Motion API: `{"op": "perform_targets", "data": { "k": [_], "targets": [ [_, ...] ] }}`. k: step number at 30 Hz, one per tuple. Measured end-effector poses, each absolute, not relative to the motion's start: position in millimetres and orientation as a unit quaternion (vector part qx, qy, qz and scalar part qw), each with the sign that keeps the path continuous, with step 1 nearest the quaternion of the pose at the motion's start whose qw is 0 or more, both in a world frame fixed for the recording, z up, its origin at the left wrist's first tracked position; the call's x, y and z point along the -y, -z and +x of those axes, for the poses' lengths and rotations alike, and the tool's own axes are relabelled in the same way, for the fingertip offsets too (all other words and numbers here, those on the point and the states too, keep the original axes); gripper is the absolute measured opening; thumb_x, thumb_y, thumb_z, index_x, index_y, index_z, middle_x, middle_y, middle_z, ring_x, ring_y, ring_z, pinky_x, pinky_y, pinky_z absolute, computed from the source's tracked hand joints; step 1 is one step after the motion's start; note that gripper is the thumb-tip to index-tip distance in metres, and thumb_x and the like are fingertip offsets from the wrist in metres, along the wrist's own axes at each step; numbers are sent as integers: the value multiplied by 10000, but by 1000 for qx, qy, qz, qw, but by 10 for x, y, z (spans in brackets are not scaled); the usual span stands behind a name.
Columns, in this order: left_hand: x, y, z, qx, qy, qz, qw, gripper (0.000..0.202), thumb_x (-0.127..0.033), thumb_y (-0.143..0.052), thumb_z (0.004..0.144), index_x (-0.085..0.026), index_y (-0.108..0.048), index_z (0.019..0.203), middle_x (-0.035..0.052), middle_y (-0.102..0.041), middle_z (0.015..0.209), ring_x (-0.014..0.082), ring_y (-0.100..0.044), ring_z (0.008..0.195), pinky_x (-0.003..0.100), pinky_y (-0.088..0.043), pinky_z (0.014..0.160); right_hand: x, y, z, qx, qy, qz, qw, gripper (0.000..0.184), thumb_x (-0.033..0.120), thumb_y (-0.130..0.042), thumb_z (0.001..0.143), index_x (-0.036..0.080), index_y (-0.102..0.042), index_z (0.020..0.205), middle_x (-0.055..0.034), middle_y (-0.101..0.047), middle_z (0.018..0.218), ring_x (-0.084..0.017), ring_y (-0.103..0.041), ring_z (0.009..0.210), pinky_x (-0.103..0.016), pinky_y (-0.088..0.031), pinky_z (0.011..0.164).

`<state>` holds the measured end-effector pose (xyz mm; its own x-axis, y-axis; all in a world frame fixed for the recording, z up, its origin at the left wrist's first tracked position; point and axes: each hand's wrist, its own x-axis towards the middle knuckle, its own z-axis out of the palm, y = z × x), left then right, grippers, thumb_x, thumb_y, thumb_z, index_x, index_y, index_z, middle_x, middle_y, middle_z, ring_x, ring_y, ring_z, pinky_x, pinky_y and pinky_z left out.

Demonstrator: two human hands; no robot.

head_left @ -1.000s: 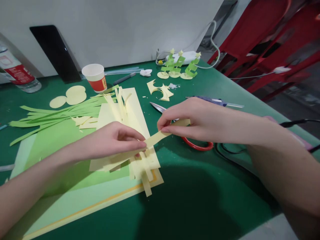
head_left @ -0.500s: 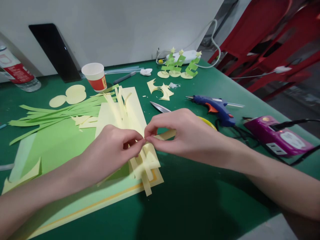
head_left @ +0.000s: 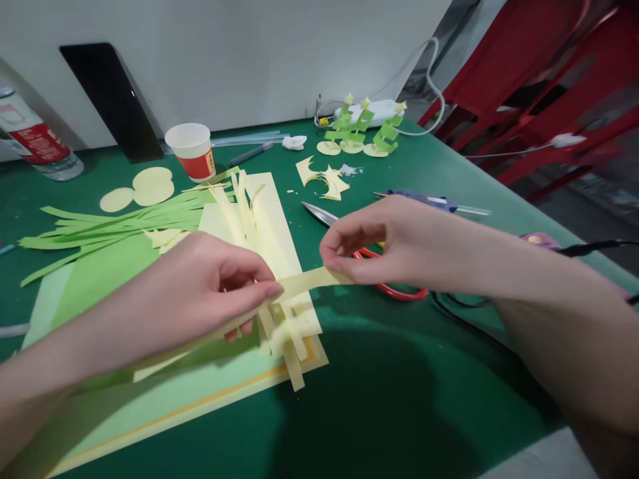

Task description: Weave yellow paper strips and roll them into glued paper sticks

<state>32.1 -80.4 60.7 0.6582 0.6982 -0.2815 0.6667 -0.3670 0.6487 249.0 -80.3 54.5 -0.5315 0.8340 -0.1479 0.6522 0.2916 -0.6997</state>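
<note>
**Wall** (head_left: 259,60): plain, off-white. It spans the upper left and upper centre of the frame and meets the rear edge of the counter.

**Counter** (head_left: 439,173): green top that fills the middle and lower frame. Its right edge runs diagonally from upper centre to lower right. A pale grey rim (head_left: 539,459) shows at the lower right corner.

**Red chairs** (head_left: 529,66): plastic, set close together at upper right, beyond the counter.

**Floor** (head_left: 594,199): grey, visible at the right edge.

**Light**: diffuse. A broad soft shadow (head_left: 369,399) lies on the counter at lower centre.

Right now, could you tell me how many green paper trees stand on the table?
3. They stand in a row at the table's far edge by the white power strip: the left tree, the middle tree, the right tree. None looks hidden.
</note>
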Motion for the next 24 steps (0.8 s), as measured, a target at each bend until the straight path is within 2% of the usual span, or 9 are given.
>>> {"op": "perform_targets", "data": {
  "k": [4, 6, 8, 9, 11, 14, 17, 22, 24],
  "targets": [
    [694, -617, 261, -387, 27, 826, 410, 282, -375, -473, 846, -234, -678, 715, -52, -648, 590, 69, -536, 466, 145, -345, 396, 796, -585, 2545, 804, -368, -454, 107, 131, 172, -507, 715, 176, -540, 588, 54, -502, 519, -47, -375, 448, -190, -293, 413],
    [685, -551, 273, -386, 23, 837, 388, 256, -410, -504, 821, -241, -695, 842, -33, -654, 642, 88, -529, 495, 168, -345, 414, 811, -565, 2511, 812, -367, -444, 94, 116, 149, -502, 707, 175, -545, 603, 54, -524, 545, -46, -391, 467, -187, -300, 432],
    [714, -471, 314, -391, 1, 840, 377, 290, -437, -511, 812, -253, -673, 966, -37, -632, 624, 88, -497, 486, 175, -341, 428, 832, -523, 2448, 817, -369, -435, 84, 102, 144, -500, 703, 171, -562, 627, 48, -560, 594, -52, -432, 520, -183, -326, 475],
    [737, -435, 341, -389, -11, 840, 378, 289, -437, -501, 819, -256, -671, 968, -46, -610, 590, 80, -463, 463, 173, -329, 424, 842, -499, 2413, 817, -371, -434, 82, 95, 152, -503, 703, 170, -571, 640, 43, -572, 617, -57, -448, 548, -182, -338, 497],
    [787, -390, 394, -383, -34, 842, 380, 274, -402, -473, 843, -233, -689, 852, -55, -565, 524, 65, -402, 429, 168, -293, 409, 859, -459, 2355, 811, -379, -437, 87, 85, 177, -511, 703, 168, -582, 659, 37, -578, 634, -65, -467, 579, -182, -356, 517],
    [828, -407, 429, -381, -57, 847, 365, 303, -341, -468, 850, -187, -679, 696, -42, -579, 514, 59, -418, 436, 167, -283, 412, 865, -449, 2333, 793, -398, -453, 86, 88, 187, -510, 704, 167, -585, 662, 33, -578, 633, -70, -476, 576, -184, -369, 511],
    [813, -483, 406, -395, -62, 844, 359, 279, -324, -489, 840, -201, -679, 677, -47, -636, 561, 55, -431, 427, 163, -282, 396, 835, -487, 2409, 786, -389, -476, 70, 113, 155, -500, 697, 172, -568, 608, 38, -550, 572, -61, -440, 504, -183, -348, 456],
    [769, -536, 352, -406, -73, 841, 351, 240, -299, -530, 815, -216, -677, 644, -61, -656, 564, 51, -412, 392, 159, -264, 360, 751, -514, 2648, 801, -295, -518, 50, 164, 181, -525, 696, 188, -556, 535, 47, -421, 430, -46, -280, 367, -212, -222, 347],
    [771, -509, 347, -409, -66, 843, 343, 257, -306, -518, 822, -205, -673, 643, -51, -654, 564, 56, -429, 401, 163, -276, 371, 747, -513, 2688, 801, -236, -545, 68, 159, 178, -535, 696, 187, -572, 542, 38, -450, 430, -55, -312, 365, -222, -238, 358]
  ]
}}
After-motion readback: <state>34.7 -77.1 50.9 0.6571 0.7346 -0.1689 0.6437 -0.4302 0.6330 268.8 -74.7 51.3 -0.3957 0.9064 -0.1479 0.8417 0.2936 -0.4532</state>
